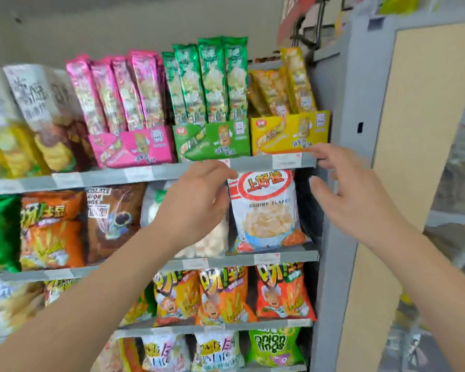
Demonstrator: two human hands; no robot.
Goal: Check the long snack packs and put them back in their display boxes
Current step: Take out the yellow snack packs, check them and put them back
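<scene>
Three display boxes stand side by side on the top shelf: a pink box (134, 149), a green box (212, 142) and a yellow box (290, 132). Long pink packs (113, 95), green packs (212, 81) and yellow packs (285, 87) stand upright in them. My left hand (196, 200) hangs below the green box, in front of the second shelf, fingers loosely curled and holding nothing. My right hand (344, 189) is spread open just below the yellow box's right corner, empty, fingertips near the shelf edge (253, 163).
Large snack bags (38, 116) fill the top shelf's left part. A white shrimp flakes bag (266, 210) sits between my hands on the second shelf. Lower shelves hold orange and green bags. A grey shelf post (338, 183) and a beige panel (414, 130) close off the right side.
</scene>
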